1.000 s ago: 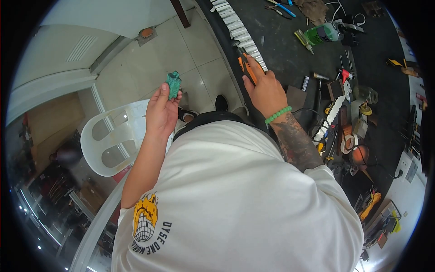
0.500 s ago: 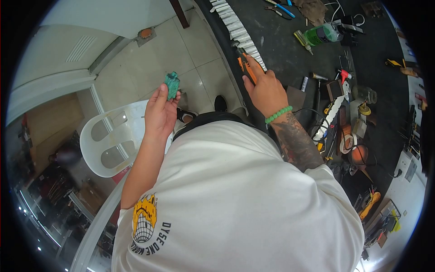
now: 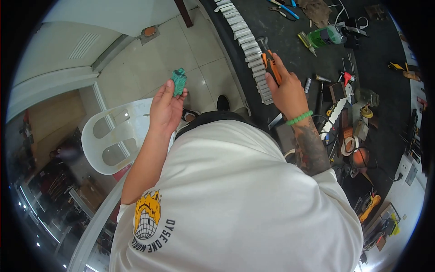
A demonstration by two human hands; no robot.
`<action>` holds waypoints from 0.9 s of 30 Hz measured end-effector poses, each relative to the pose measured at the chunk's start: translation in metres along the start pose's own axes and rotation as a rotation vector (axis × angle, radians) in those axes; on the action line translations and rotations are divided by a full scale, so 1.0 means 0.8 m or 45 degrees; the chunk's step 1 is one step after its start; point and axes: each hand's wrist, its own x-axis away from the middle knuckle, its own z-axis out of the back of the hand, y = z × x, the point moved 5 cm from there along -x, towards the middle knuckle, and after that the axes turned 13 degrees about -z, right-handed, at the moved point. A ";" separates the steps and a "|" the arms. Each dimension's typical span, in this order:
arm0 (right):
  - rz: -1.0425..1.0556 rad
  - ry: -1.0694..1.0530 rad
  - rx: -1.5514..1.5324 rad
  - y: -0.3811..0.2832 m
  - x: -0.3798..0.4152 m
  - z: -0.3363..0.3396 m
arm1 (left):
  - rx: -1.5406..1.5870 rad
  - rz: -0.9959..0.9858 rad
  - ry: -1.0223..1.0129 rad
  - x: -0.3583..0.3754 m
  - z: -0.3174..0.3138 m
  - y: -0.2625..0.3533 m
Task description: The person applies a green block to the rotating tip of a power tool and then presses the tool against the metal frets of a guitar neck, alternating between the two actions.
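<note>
My left hand [image 3: 166, 109] is raised over the tiled floor and pinches a small green lumpy piece [image 3: 179, 80] between thumb and fingers. My right hand [image 3: 286, 90], with a green bead bracelet [image 3: 299, 118] at the wrist, grips orange-handled pliers [image 3: 268, 58] above the near edge of the dark workbench [image 3: 290, 36]. The pliers' jaws point away from me, over a row of pale metal strips [image 3: 248, 41] laid along that edge.
The workbench carries a green bottle [image 3: 327, 35], blue-handled pliers [image 3: 284, 8], tape rolls [image 3: 348, 144], cables and several small tools. A white plastic chair [image 3: 113, 136] stands on the floor to my left. A dark shoe [image 3: 222, 102] shows below.
My right hand with the pliers has moved right and further over the bench. My left hand has lifted the green piece slightly higher.
</note>
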 end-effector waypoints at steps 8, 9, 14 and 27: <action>0.350 -0.465 -0.499 -0.072 0.079 0.007 | 0.071 0.047 -0.143 -0.001 -0.027 0.000; 0.298 -0.550 -0.504 -0.083 0.086 0.014 | 0.066 0.050 -0.149 -0.001 -0.030 0.000; 0.314 -0.552 -0.579 -0.097 0.102 0.011 | 0.036 0.074 -0.192 0.001 -0.037 -0.001; 0.267 -0.497 -0.468 -0.083 0.119 0.011 | 0.000 0.061 -0.248 0.011 -0.049 -0.006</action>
